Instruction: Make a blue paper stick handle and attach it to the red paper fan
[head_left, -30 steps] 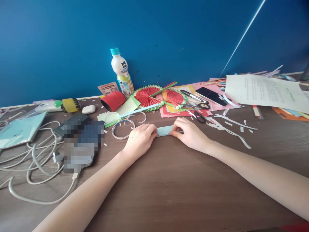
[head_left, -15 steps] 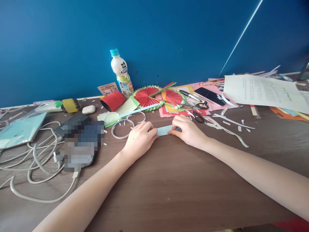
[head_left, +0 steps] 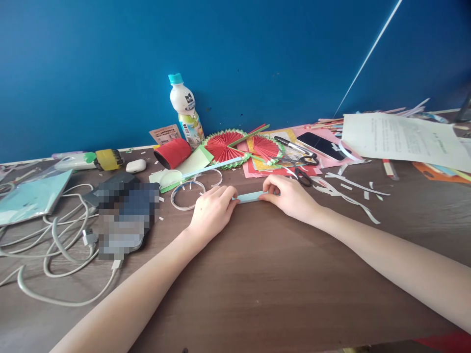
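A narrow light blue paper strip (head_left: 250, 197) lies on the brown wooden table (head_left: 257, 274) between my hands. My left hand (head_left: 211, 212) pinches its left end with curled fingers. My right hand (head_left: 290, 196) pinches and presses its right end against the table. Both forearms rest on the tabletop. Most of each end of the strip is hidden under my fingers.
Behind the hands lie black scissors (head_left: 303, 176), red and green paper fans (head_left: 224, 146), a red paper roll (head_left: 172, 153), a drink bottle (head_left: 186, 112), a phone (head_left: 324, 146) and white paper scraps (head_left: 349, 189). White cables (head_left: 55, 245) and a blurred dark device (head_left: 123, 215) sit left. A printed sheet (head_left: 401, 139) lies right.
The blue strip looks narrower now, as if folded lengthwise. Both hands have shifted only slightly and still hold its ends.
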Demonstrator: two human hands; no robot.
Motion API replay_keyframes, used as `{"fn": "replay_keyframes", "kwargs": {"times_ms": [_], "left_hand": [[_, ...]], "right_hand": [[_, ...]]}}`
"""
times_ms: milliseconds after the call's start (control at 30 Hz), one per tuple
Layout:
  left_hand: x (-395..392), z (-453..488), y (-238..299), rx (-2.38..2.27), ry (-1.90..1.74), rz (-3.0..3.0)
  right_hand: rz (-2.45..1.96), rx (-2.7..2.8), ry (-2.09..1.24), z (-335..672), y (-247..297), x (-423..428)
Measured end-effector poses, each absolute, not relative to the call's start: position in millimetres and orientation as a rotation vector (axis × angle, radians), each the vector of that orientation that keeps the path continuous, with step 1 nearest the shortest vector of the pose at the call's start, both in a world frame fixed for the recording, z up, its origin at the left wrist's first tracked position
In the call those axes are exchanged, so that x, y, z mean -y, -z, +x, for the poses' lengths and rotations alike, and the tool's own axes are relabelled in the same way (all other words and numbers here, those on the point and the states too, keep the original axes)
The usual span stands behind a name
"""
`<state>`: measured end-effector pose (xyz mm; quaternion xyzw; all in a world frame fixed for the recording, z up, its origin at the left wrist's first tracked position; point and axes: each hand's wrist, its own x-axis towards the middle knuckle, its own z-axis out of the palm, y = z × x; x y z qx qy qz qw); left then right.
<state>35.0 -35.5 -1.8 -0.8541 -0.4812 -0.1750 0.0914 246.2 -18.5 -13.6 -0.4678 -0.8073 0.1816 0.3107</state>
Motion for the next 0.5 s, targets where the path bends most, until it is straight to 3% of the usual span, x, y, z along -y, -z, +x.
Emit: {"fn": "replay_keyframes", "kwargs": {"times_ms": [333, 500], "left_hand": [[32.3, 30.1, 3.9, 1.316, 0.447, -2.563], [31.8, 28.4, 4.8, 1.331, 0.448, -2.586]], "right_hand": [[-1.158, 2.163, -0.349, 243.6, 14.2, 13.8], [-1.192, 2.162, -0.435, 246.4, 16.0, 13.2]]}}
